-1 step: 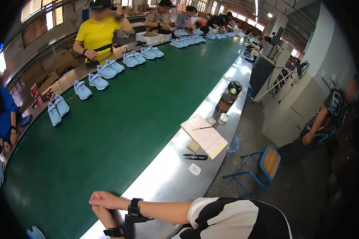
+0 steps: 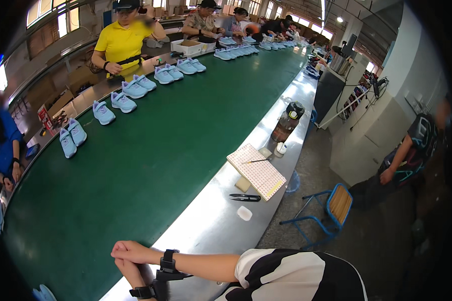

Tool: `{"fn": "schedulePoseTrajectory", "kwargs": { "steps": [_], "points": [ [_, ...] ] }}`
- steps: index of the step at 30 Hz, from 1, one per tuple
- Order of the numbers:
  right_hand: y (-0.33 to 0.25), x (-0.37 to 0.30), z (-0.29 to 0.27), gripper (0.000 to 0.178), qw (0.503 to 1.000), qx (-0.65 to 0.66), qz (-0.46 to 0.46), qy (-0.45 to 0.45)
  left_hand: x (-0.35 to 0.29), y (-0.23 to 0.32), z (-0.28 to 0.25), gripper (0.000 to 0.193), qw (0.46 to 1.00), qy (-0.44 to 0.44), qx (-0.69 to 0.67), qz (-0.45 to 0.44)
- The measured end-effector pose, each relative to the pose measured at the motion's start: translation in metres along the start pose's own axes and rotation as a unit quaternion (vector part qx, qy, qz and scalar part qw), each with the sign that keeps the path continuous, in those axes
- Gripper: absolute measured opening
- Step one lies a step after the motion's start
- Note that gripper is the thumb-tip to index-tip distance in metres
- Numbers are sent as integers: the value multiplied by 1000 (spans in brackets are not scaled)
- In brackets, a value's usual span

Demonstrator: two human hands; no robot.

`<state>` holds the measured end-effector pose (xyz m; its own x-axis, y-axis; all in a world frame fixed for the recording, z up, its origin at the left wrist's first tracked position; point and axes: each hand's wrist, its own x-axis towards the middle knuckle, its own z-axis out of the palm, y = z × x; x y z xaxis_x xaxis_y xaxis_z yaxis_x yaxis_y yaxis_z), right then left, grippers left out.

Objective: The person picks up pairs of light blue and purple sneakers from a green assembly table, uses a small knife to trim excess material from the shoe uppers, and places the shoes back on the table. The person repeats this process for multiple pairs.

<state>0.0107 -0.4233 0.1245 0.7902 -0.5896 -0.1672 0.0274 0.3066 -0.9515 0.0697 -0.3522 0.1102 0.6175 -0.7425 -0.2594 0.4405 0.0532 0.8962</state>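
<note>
My right hand (image 2: pixel 128 252) lies closed over my left hand (image 2: pixel 130 273) at the near edge of the steel ledge (image 2: pixel 211 226), beside the green conveyor belt (image 2: pixel 150 150). Both wrists wear black straps. Neither hand holds anything. The nearest loose things are a small white piece (image 2: pixel 244 213) and black scissors (image 2: pixel 245 197) further along the ledge. Pairs of light blue shoes (image 2: pixel 121 101) run along the belt's far side.
A gridded board (image 2: pixel 256 170) with a pen on it, a small white jar (image 2: pixel 281 148) and a dark-capped bottle (image 2: pixel 288 123) stand on the ledge. A blue chair (image 2: pixel 331 205) is on the floor to the right. A person in yellow (image 2: pixel 123 42) and others work across the belt.
</note>
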Motion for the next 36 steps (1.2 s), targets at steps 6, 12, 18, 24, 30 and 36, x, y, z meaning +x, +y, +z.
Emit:
{"fn": "schedulePoseTrajectory", "kwargs": {
  "steps": [6,12,18,24,30,36],
  "points": [
    [2,3,-1,33,1000,-22,0,-6,3,2,-3,21,999,-31,10,15],
    [12,6,-14,22,994,-109,4,5,4,-18,-7,17,977,-49,191,82],
    [-9,-12,-23,21,996,75,43,-9,4,-22,16,23,965,-9,251,73],
    [-21,-10,-21,23,997,43,64,-13,-5,-8,28,36,969,23,231,88],
    [-11,-11,-27,33,999,10,33,-13,-12,6,24,33,973,12,198,118],
    [-15,-5,-21,43,999,-19,-19,34,29,107,-73,31,915,169,233,282]
  ]
}}
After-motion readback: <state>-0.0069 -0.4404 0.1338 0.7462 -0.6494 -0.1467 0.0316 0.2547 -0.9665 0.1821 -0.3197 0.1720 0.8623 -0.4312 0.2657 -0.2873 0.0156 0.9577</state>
